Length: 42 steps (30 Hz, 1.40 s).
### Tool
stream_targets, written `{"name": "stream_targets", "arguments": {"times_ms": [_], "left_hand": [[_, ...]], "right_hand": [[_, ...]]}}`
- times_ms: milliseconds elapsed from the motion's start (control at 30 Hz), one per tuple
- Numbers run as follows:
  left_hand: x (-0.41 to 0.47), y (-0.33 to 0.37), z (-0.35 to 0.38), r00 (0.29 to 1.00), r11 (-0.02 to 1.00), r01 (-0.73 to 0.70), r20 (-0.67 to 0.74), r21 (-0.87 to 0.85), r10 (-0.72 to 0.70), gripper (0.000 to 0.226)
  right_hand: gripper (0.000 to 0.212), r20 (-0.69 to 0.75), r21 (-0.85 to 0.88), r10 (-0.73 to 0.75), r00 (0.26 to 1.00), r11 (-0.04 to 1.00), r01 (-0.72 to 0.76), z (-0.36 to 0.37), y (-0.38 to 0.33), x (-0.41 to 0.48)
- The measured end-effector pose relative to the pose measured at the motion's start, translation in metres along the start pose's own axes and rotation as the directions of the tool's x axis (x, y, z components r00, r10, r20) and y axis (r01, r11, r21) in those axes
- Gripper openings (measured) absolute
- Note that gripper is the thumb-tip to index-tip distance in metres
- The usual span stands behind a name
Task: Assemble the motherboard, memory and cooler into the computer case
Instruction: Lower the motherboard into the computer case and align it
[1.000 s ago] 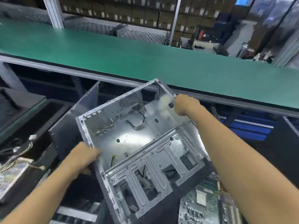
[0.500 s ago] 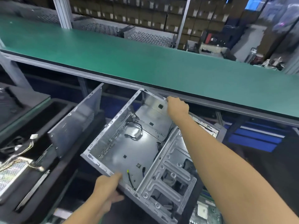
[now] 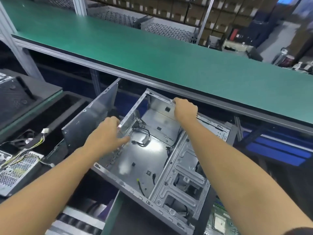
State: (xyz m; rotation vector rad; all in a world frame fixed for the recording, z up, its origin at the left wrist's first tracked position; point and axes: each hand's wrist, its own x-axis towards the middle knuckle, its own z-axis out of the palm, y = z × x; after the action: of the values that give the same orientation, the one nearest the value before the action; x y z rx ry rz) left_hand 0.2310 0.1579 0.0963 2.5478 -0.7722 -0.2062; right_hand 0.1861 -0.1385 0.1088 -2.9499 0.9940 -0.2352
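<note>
Two bare hands meet an open, unpainted grey sheet-metal computer case [image 3: 149,163], which hangs tilted, open side up, just near of and lower than the long green-matted workbench [image 3: 152,53]. Right hand [image 3: 185,110]: fingers curled over the top edge of the case's far wall, gripping it. Left hand [image 3: 106,136]: straddling the rim of the case's left, perforated wall, thumb [image 3: 126,140] pointing inside, fingers outside. Motion blur hides whether they clamp the rim, so I cannot tell. Inside the case, thin black cables [image 3: 144,139] lie loose on the floor plate, and a stamped grey drive-bay bracket [image 3: 184,177] spans the right half. Left of the case, a flat grey metal side panel [image 3: 89,124] leans upright, just beside the left hand. Near left, a perforated silver power supply [image 3: 18,170] trails yellow and black wires. Near right, a green motherboard [image 3: 220,223] shows beneath the case's corner.
</note>
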Motion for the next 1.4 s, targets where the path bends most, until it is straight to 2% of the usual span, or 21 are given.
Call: {"name": "stream_targets", "arguments": {"times_ms": [67,100,167,233,267,367,567,633,667,700,733,767,800,833,867,900,933,1067,1233,1300,1400], "left_hand": [[0.029,-0.009,0.008,0.999,0.999,0.037,0.017,-0.023,-0.036,0.078],[0.039,-0.015,0.013,0.994,0.996,0.078,0.080,-0.041,-0.074,0.076],[0.051,-0.024,0.020,0.966,0.994,0.095,0.246,-0.054,-0.079,0.043],[0.055,-0.029,0.026,0.953,0.997,0.053,0.302,-0.057,-0.034,0.009],[0.055,-0.030,0.028,0.956,0.997,0.049,0.292,-0.066,-0.028,0.003],[0.055,-0.028,0.034,0.972,0.984,0.122,0.216,-0.129,-0.092,0.018],[0.052,-0.027,0.042,0.990,0.990,0.124,0.070,-0.070,-0.119,0.020],[0.048,-0.033,0.045,0.988,0.986,0.149,0.055,-0.078,-0.145,0.022],[0.047,-0.037,0.046,0.986,0.984,0.159,0.054,-0.074,-0.155,0.021],[0.045,-0.039,0.047,0.985,0.984,0.166,0.054,-0.060,-0.163,0.020],[0.045,-0.041,0.047,0.984,0.984,0.173,0.055,-0.047,-0.171,0.019],[0.044,-0.041,0.046,0.982,0.982,0.183,0.052,-0.038,-0.180,0.017],[0.043,-0.040,0.045,0.981,0.981,0.189,0.051,-0.037,-0.187,0.016],[0.043,-0.039,0.045,0.980,0.980,0.193,0.048,-0.042,-0.191,0.016],[0.042,-0.037,0.045,0.980,0.980,0.196,0.042,-0.044,-0.195,0.016],[0.042,-0.036,0.044,0.978,0.978,0.205,0.039,-0.041,-0.203,0.017],[0.041,-0.035,0.044,0.976,0.976,0.215,0.039,-0.039,-0.214,0.017],[0.038,-0.035,0.041,0.960,0.957,0.279,0.056,-0.078,-0.275,0.018],[0.033,-0.031,0.036,0.955,0.951,0.298,0.036,-0.079,-0.296,0.023],[0.032,-0.029,0.032,0.956,0.952,0.293,0.014,-0.086,-0.293,0.025],[0.029,-0.025,0.023,0.956,0.950,0.291,-0.015,-0.115,-0.294,0.020]], "right_hand": [[0.055,-0.004,-0.002,0.004,1.000,1.000,-0.004,0.001,-0.006,0.000],[0.055,-0.007,-0.007,0.005,1.000,1.000,-0.005,0.001,-0.008,-0.001],[0.054,-0.005,-0.014,0.008,1.000,1.000,-0.008,0.002,-0.011,-0.003],[0.054,-0.002,-0.019,0.015,1.000,1.000,-0.015,0.001,-0.013,-0.004],[0.054,-0.011,-0.023,0.015,1.000,1.000,-0.015,0.001,-0.014,-0.005],[0.058,-0.046,-0.030,-0.008,0.999,1.000,0.006,0.000,-0.010,-0.010],[0.060,-0.049,-0.012,-0.011,0.999,1.000,0.011,-0.009,0.020,-0.032],[0.074,-0.104,0.012,0.123,0.987,0.992,-0.123,-0.016,0.042,-0.049],[0.078,-0.186,0.073,0.257,0.948,0.966,-0.248,-0.018,0.056,-0.060],[0.079,-0.247,0.164,0.416,0.875,0.908,-0.386,-0.019,0.072,-0.070],[0.082,-0.226,0.259,0.568,0.791,0.818,-0.514,-0.020,0.088,-0.080],[0.087,-0.110,0.351,0.684,0.721,0.705,-0.616,-0.020,0.103,-0.089],[0.093,0.077,0.434,0.741,0.667,0.577,-0.692,-0.017,0.116,-0.095],[0.099,0.286,0.501,0.719,0.633,0.451,-0.739,-0.014,0.126,-0.101],[0.102,0.461,0.543,0.637,0.617,0.348,-0.765,-0.011,0.131,-0.106],[0.101,0.570,0.553,0.539,0.620,0.306,-0.775,-0.009,0.133,-0.110],[0.098,0.623,0.556,0.463,0.631,0.306,-0.773,-0.005,0.132,-0.114],[0.076,0.559,0.680,0.391,0.731,0.289,-0.674,0.018,0.124,-0.129],[0.084,0.528,0.747,0.365,0.766,0.229,-0.624,0.023,0.117,-0.132],[0.079,0.509,0.752,0.363,0.781,0.253,-0.608,0.020,0.119,-0.128],[0.072,0.518,0.738,0.284,0.807,0.328,-0.590,0.005,0.126,-0.111]]}}
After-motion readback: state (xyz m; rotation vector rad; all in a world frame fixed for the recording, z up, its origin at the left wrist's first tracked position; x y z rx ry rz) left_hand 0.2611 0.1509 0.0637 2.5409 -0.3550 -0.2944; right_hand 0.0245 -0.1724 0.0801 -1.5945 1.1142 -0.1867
